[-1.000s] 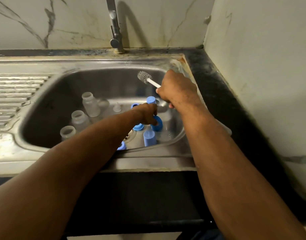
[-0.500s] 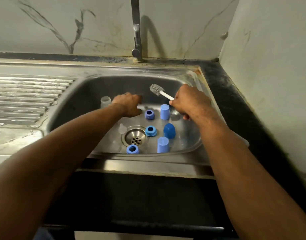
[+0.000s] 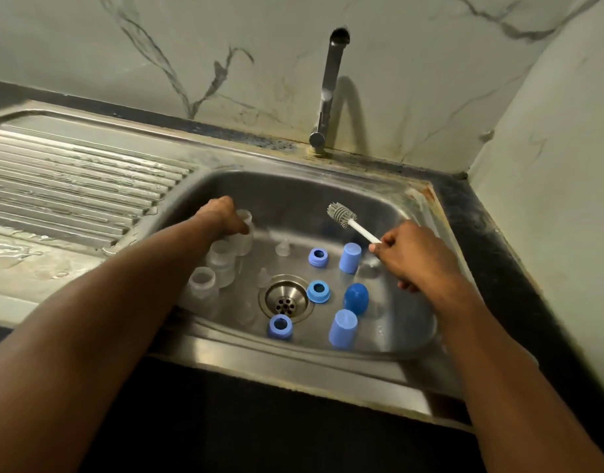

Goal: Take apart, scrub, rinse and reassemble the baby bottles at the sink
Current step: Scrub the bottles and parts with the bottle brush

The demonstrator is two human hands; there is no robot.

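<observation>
Now left hand [image 3: 222, 216] grips the clear bottle [image 3: 243, 233] farthest left of the drain [image 3: 286, 299]; right hand [image 3: 409, 256] grips the brush [image 3: 351, 222] right of it.

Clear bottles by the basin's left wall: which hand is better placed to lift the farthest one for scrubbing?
Left. The left hand already grips the farthest clear bottle, while the right hand holds the bottle brush across the sink, probably ready to scrub.
</observation>
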